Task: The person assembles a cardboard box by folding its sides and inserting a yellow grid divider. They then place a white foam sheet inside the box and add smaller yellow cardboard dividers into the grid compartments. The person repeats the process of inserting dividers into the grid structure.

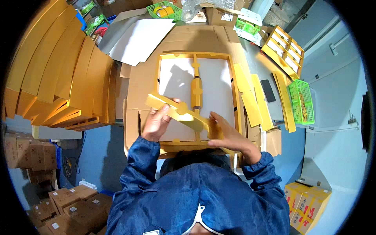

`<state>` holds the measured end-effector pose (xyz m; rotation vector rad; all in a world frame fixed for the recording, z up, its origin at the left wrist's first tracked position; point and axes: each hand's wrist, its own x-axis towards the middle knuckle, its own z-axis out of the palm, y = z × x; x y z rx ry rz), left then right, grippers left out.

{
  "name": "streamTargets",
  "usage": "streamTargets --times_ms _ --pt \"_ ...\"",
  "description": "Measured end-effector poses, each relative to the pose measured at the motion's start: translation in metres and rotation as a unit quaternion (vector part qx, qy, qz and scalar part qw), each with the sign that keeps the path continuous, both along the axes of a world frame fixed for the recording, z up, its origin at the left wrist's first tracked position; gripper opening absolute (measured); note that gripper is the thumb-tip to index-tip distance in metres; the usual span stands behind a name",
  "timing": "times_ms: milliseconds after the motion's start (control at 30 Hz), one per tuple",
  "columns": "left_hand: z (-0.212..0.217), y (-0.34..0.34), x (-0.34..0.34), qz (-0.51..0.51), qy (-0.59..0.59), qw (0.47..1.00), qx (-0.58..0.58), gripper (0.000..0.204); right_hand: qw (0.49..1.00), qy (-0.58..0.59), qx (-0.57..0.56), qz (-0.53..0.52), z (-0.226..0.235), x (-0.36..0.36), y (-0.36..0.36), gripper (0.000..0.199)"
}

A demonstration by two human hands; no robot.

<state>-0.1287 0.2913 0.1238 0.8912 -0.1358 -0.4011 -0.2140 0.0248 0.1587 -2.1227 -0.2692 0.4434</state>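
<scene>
My left hand point(158, 122) grips the left part of a yellow cardboard divider strip point(178, 111), thumb on top. My right hand point(226, 135) holds the strip's right end near the front rim of a shallow yellow cardboard tray point(233, 74). The strip is tilted, its left end higher, and crosses the tray's white bottom. A second yellow divider point(196, 88) stands lengthwise down the middle of the tray. The tray rests on flat brown cardboard sheets point(139, 84) on the table.
A large stack of folded yellow cartons point(58, 74) fills the left. Loose yellow strips point(254, 103) and a dark phone point(268, 90) lie right of the tray. Green baskets point(301, 102) point(165, 10), a finished divided tray point(285, 50), white sheets point(141, 39) and brown boxes point(70, 203) surround.
</scene>
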Motion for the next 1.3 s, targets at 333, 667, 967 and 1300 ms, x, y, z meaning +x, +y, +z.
streamTargets --times_ms 333,667,967,1300 --pt "-0.006 0.014 0.014 0.054 0.04 0.997 0.033 0.029 0.991 0.039 -0.129 -0.023 -0.035 0.003 -0.021 0.069" --pt "-0.013 0.009 0.03 0.04 0.051 0.998 0.019 0.044 0.974 -0.071 -0.213 -0.017 -0.033 0.025 -0.08 0.033" --pt "0.067 0.008 0.039 -0.174 -0.437 0.572 0.671 0.048 0.93 -0.265 -0.236 0.091 -0.004 0.074 -0.136 0.022" --pt "0.0 -0.041 0.043 -0.322 -0.271 0.663 0.619 0.03 0.928 -0.304 -0.096 0.191 0.015 0.128 -0.066 0.072"
